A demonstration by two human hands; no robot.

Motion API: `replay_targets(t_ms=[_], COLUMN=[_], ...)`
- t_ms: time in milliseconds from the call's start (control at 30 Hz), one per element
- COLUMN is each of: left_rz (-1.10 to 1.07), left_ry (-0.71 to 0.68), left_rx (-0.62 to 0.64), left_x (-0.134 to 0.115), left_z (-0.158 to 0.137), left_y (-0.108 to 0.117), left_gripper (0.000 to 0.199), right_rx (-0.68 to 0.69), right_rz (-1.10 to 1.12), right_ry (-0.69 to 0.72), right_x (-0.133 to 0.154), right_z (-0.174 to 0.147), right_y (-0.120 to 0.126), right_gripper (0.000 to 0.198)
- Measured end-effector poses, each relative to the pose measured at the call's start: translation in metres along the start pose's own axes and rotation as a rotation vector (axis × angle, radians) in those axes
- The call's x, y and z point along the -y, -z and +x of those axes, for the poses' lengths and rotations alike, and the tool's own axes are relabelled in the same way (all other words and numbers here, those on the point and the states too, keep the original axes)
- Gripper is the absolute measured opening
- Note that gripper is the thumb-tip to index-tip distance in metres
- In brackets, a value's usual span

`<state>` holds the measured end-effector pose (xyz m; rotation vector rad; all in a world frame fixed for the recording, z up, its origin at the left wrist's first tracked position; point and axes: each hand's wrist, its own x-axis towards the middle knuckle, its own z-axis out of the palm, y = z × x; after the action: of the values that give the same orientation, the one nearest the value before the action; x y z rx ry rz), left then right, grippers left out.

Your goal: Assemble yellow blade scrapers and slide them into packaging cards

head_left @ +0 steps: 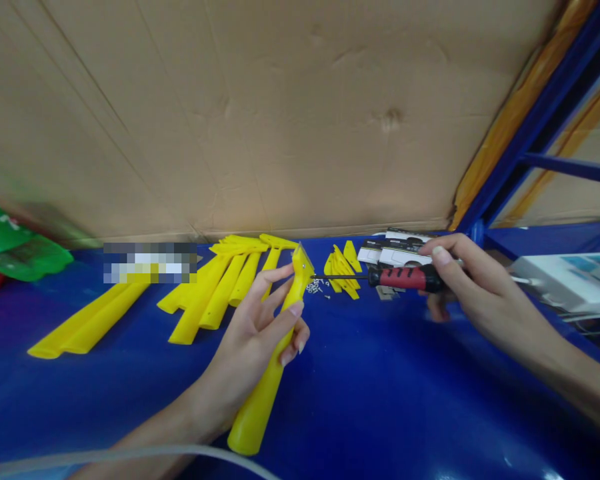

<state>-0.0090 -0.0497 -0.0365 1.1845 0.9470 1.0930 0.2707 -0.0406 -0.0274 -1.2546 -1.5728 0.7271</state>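
Note:
My left hand is wrapped round a yellow scraper, tilted with its head up and a thin metal blade at the top edge. A small screw shows on the head. In my right hand is a screwdriver with a red and black handle, held level by the end of the handle. Its tip points left and meets or nearly meets the scraper's head; I cannot tell if it sits in the screw. Behind the tip lie loose small screws and several small yellow plastic pieces.
More yellow scrapers lie left of my left hand, and others farther left. Small printed packs and grey metal blades lie behind the screwdriver. A white box with cables stands right; green plastic lies left. Cardboard backs the blue table.

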Motion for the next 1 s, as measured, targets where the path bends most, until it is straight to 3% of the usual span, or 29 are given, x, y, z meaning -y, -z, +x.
replay_targets(t_ms=[100, 200, 400, 467, 533, 667, 733, 800, 1000], left_rz=[-0.018, -0.010, 0.001, -0.009, -0.036, -0.057, -0.042, -0.032, -0.041], left_ry=[-0.016, -0.012, 0.009, 0.008, 0.006, 0.030, 0.034, 0.025, 0.014], left_rx=[-0.035, -0.034, 0.011, 0.011, 0.021, 0.060, 0.061, 0.051, 0.065], left_x=[0.003, 0.005, 0.002, 0.004, 0.006, 0.007, 0.004, 0.002, 0.005], left_z=[0.002, 0.002, -0.002, -0.002, -0.001, 0.000, -0.001, -0.001, -0.002], left_y=[0.003, 0.004, 0.000, 0.002, 0.005, 0.008, 0.007, 0.007, 0.011], left_gripper=[0.054, 0.052, 0.051, 0.051, 0.051, 0.048, 0.047, 0.045, 0.046], right_rx=[0.103, 0.112, 0.103, 0.161, 0.206, 0.161, 0.139, 0.124, 0.177], right_rz=[-0.011, -0.081, 0.071, 0.048, -0.063, -0.341, -0.397, -0.381, -0.141], right_ry=[0.085, 0.116, -0.191, -0.193, -0.068, 0.317, 0.392, 0.338, -0.039], right_x=[0.003, 0.007, 0.004, 0.002, 0.001, 0.002, 0.002, 0.002, 0.006], right_z=[-0.001, -0.002, 0.002, 0.003, 0.003, 0.000, -0.002, -0.004, -0.007], right_y=[0.006, 0.010, 0.005, 0.006, 0.009, 0.018, 0.018, 0.016, 0.004], right_gripper=[0.034, 0.030, 0.050, 0.051, 0.043, 0.033, 0.031, 0.031, 0.043])
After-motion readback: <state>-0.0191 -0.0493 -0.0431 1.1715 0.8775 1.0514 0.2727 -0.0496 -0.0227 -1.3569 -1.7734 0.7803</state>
